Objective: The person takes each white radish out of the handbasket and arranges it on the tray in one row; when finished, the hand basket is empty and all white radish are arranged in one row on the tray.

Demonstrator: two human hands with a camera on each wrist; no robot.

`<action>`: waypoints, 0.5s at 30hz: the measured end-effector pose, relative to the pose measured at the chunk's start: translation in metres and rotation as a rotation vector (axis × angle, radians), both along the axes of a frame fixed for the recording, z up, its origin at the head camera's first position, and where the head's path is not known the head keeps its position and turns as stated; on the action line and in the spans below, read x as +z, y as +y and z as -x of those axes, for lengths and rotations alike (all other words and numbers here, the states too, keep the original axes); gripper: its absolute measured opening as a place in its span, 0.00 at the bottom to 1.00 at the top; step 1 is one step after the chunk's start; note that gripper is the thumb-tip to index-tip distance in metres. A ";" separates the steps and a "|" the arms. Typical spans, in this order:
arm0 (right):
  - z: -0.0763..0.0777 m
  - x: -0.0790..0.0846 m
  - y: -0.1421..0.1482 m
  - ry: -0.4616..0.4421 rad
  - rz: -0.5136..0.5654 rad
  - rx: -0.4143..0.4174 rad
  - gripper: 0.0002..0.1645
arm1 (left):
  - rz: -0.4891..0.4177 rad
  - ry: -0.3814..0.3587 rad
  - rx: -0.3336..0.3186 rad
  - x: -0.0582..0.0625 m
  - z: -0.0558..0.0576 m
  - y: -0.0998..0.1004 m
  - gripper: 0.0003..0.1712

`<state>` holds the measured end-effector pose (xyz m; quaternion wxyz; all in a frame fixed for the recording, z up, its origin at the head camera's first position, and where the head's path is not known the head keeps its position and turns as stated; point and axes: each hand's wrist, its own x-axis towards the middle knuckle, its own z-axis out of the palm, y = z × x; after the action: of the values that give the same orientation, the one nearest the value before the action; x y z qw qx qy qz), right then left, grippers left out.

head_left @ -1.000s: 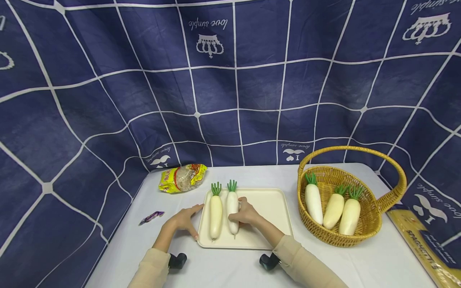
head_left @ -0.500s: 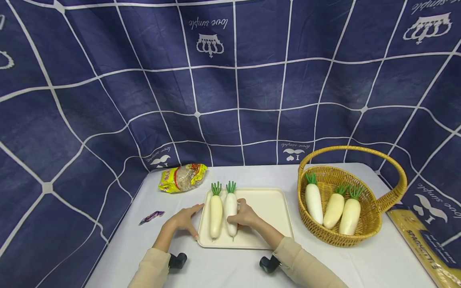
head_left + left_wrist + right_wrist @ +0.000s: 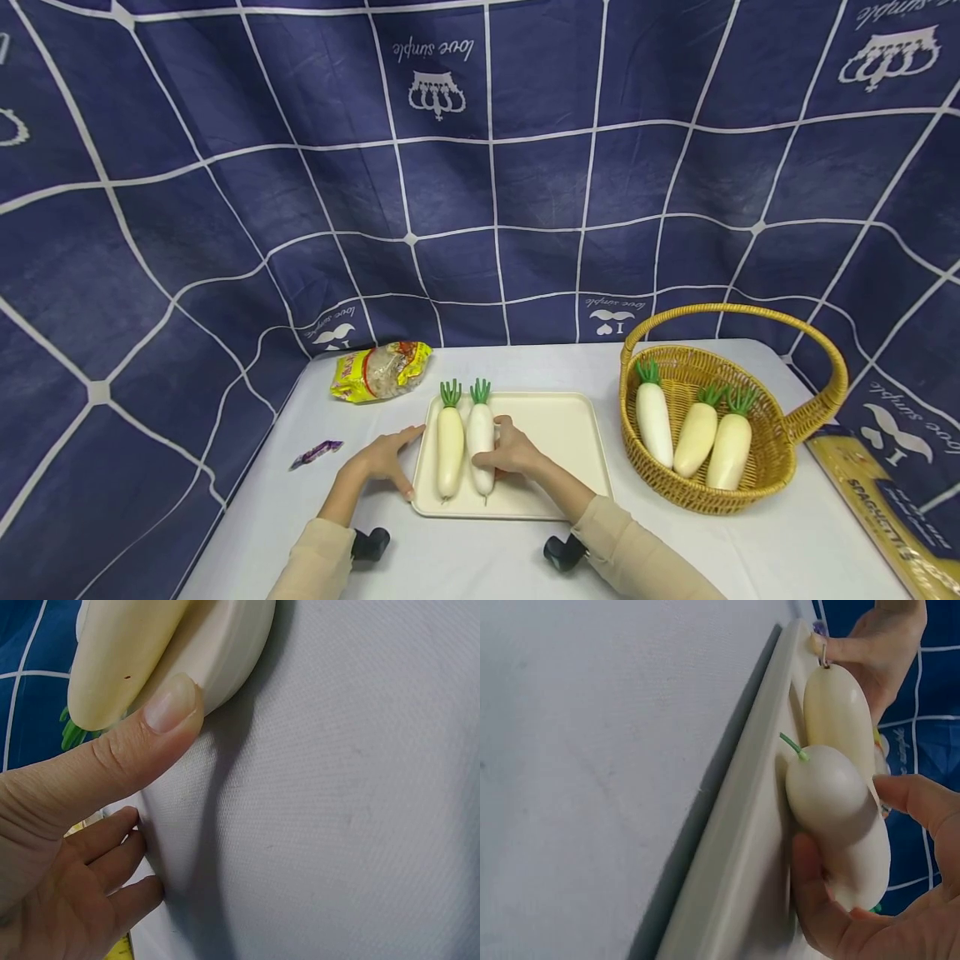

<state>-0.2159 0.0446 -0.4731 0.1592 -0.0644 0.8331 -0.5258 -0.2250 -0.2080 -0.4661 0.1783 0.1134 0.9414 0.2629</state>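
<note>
Two white radishes with green tops lie side by side on a cream tray [image 3: 555, 433]. My right hand [image 3: 513, 450] grips the whiter radish [image 3: 481, 429], thumb on one side and fingers on the other, as the right wrist view shows. Just left of it lies the yellowish radish [image 3: 450, 450], which neither hand holds. At the tray's left edge is my left hand [image 3: 381, 461], its fingers spread and its thumb [image 3: 169, 712] touching the rim near the front corner.
A wicker basket [image 3: 708, 500] with three more radishes stands at the right, its tall handle arching over. Beside it lies a spaghetti pack [image 3: 877, 508]. A yellow food bag [image 3: 382, 371] is at the back left, and a small purple wrapper [image 3: 317, 453] lies left of my left hand.
My right hand has shifted the whiter radish slightly left, closer to the yellowish one; over the last half second it has barely moved. The left hand has stayed in place.
</note>
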 end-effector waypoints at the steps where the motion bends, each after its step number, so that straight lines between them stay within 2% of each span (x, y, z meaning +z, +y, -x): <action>1: 0.000 0.000 0.001 0.003 -0.008 0.003 0.54 | 0.000 -0.001 0.000 0.000 0.000 0.000 0.64; 7: -0.001 0.002 0.006 0.014 -0.034 0.022 0.55 | 0.006 -0.002 -0.003 0.000 0.000 0.000 0.64; 15: 0.002 0.000 0.005 -0.006 0.004 0.019 0.50 | -0.002 0.003 -0.005 0.000 0.001 0.000 0.64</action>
<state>-0.2176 0.0498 -0.4733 0.1663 -0.0709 0.8311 -0.5260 -0.2258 -0.2078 -0.4656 0.1776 0.1163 0.9411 0.2631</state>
